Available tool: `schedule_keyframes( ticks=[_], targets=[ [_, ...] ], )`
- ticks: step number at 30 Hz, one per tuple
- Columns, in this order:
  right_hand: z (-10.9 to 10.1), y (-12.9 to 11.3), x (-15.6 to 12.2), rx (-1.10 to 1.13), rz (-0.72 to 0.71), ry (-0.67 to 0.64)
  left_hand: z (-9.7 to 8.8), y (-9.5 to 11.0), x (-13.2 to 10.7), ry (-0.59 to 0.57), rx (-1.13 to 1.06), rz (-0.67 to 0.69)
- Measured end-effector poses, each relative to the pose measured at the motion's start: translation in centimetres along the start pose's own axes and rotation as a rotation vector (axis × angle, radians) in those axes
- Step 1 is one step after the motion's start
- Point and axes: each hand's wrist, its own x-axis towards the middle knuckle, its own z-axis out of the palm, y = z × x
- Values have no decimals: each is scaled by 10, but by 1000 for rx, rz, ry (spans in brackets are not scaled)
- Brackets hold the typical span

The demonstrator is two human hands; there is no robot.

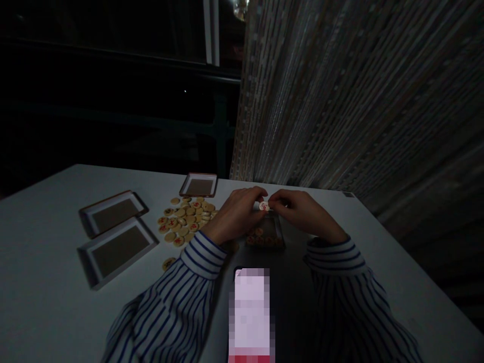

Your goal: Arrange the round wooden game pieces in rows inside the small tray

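Observation:
My left hand (237, 212) and my right hand (298, 212) meet above a small tray (282, 237) that holds a row of round wooden game pieces. Between the fingertips of both hands sits one pale disc with a red mark (264, 206). Both hands are closed in a pinch on it. A loose pile of similar round pieces (185, 219), some with red marks, lies on the white table (45, 282) just left of my left hand. My sleeves are white with blue stripes.
Two empty rectangular trays (112, 212) (118, 250) lie at the left, a third (198, 185) behind the pile. A lit phone (251, 312) lies between my forearms. A ribbed curtain (359, 101) hangs at the right behind the table. The room is dark.

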Motion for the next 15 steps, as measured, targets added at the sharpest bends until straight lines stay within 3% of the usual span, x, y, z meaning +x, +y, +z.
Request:
schedule_keyframes(
  ticks=[8, 15],
  targets=[
    [6, 5, 2, 140, 25, -45, 5, 0, 0, -45, 2, -22],
    [8, 9, 3, 70, 26, -63, 6, -10, -1, -60, -147, -135]
  ],
)
